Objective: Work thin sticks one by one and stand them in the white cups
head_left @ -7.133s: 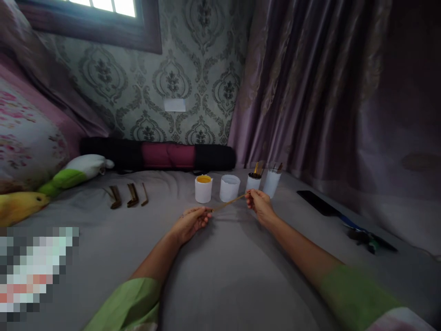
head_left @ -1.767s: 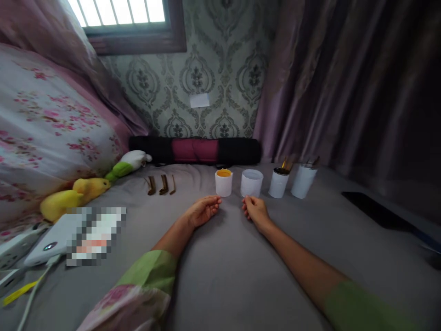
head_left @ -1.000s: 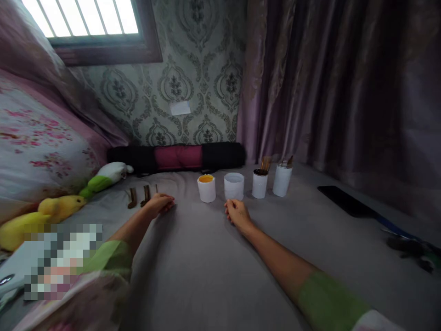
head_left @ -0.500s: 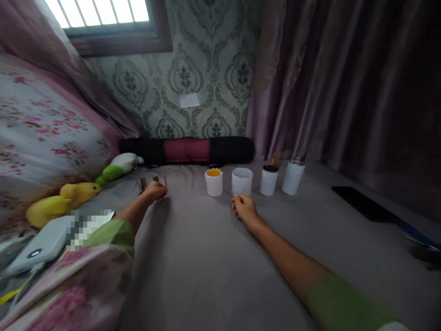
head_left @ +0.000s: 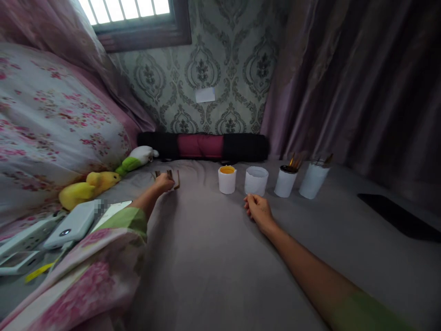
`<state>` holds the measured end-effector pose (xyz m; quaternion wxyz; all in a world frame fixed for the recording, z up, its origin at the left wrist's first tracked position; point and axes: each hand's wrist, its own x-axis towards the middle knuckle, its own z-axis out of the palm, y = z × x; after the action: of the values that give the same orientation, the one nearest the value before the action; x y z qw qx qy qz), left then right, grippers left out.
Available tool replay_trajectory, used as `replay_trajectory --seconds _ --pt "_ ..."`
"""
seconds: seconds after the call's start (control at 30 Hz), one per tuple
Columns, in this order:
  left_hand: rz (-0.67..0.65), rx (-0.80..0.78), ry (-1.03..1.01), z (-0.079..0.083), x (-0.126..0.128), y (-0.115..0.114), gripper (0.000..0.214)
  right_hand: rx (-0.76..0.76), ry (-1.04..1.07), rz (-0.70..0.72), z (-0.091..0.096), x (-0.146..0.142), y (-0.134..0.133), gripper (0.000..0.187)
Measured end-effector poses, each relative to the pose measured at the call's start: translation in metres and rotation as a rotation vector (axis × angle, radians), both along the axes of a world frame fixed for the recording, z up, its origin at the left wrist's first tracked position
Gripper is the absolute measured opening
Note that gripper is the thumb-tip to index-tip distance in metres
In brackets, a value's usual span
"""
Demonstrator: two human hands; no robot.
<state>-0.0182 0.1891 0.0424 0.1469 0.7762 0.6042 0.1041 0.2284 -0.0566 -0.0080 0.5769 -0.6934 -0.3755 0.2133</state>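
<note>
My left hand (head_left: 164,183) is low over the grey sheet at the far left, fingers bent down and together. Short brown pieces (head_left: 169,173) show just behind it; whatever the fingertips hold is hidden. Right of that hand lies a thin brown L-shaped stick (head_left: 178,180), apart from it. Loosely curled, my right hand (head_left: 259,210) rests before a white cup with a pale inside (head_left: 256,182), and nothing shows in its fingers. Left of this cup stands a white cup with an orange-yellow inside (head_left: 227,181). A white cup with a dark inside (head_left: 285,183) holds thin sticks.
A taller white container (head_left: 313,181) holds brown-tipped sticks. A black flat object (head_left: 396,216) lies at right. Along the wall runs a black and maroon roll (head_left: 201,146). Plush toys (head_left: 77,195), a white power bank (head_left: 70,230) and a power strip (head_left: 29,236) lie at left.
The view has swung left, so everything appears further right. My left hand has moved slightly left, away from the L-shaped stick. My right hand stays before the pale cup.
</note>
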Motion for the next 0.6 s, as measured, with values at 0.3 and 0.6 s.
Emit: replay_trajectory --seconds 0.3,0.6 --pt "-0.061 0.113 0.098 -0.012 0.012 0.005 0.021 0.014 -0.008 -0.01 0.0 0.0 0.001 0.033" --pt "-0.099 0.135 0.168 -0.016 0.017 0.004 0.025 -0.009 -0.014 -0.02 0.003 -0.001 0.0 0.032"
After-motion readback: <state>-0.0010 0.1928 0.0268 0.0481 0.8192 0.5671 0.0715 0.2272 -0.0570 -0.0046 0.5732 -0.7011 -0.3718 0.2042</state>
